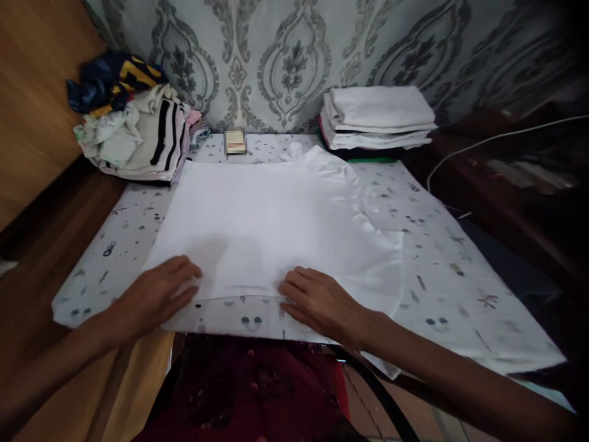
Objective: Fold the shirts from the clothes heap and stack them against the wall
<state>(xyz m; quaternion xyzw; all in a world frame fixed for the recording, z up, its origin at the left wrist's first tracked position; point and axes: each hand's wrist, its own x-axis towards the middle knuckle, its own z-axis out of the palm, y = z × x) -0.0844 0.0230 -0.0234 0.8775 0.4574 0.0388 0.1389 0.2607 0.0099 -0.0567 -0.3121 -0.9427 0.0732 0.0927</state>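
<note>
A white shirt point(276, 215) lies spread on a patterned cloth, its body smoothed flat and its right end ruffled and creased. At its near left corner, my left hand point(172, 285) has its fingers bent over the fabric, with the thumb close by the near edge. My right hand point(317, 301) grips the same near edge farther right, fingers curled on top and thumb low. Between the two hands the edge runs nearly straight. The fabric under the fingertips is hidden.
Piled clothes point(138, 135) stand at the back left, beside a wooden panel point(41, 92). A folded white stack point(377, 113) sits at the back right. Between them is a small blurred box point(235, 141). The printed cloth point(460, 294) covers the table; a pale cable point(483, 142) hangs at right.
</note>
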